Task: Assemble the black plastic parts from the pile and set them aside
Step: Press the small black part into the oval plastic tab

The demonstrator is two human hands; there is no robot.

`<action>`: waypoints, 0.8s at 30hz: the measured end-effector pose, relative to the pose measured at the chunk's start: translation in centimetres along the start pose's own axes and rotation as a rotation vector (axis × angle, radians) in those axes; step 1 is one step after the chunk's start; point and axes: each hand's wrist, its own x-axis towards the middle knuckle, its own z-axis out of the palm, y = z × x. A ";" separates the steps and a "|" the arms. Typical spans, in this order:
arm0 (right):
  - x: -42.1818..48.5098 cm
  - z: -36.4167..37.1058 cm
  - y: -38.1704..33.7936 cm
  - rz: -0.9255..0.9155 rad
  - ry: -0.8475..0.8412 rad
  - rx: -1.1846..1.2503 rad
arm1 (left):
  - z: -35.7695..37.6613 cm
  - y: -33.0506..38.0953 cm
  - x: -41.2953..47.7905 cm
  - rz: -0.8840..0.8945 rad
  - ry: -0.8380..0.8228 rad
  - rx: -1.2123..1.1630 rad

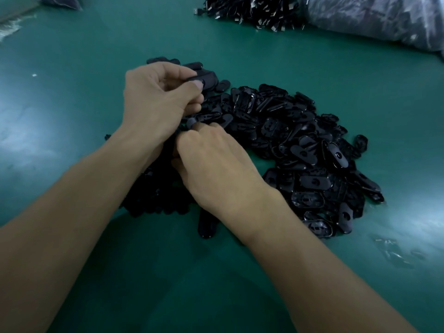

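A big pile of small black oval plastic parts lies on the green table, spreading from the centre to the right. My left hand is above the pile's left end, its fingers and thumb curled round a black plastic part at its fingertips. My right hand lies lower, knuckles up, on the near-left part of the pile, with its fingers curled down among the pieces; what they hold is hidden. More black parts lie under and between my forearms.
A heap of black cables with metal plugs sits at the far edge. A clear plastic bag of dark goods lies at the far right. Another bag is at the far left. Scraps of clear film lie near right.
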 end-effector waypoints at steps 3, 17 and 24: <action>0.0 0.4 0.3 -0.013 0.022 0.011 | 0.2 0.0 0.0 -0.004 -0.006 -0.009; -2.4 -2.0 6.6 0.197 0.410 0.614 | 0.8 -0.2 -1.1 0.003 -0.185 0.074; -4.1 -1.0 9.2 0.259 0.508 1.097 | 1.6 0.2 -2.6 0.053 -0.392 0.099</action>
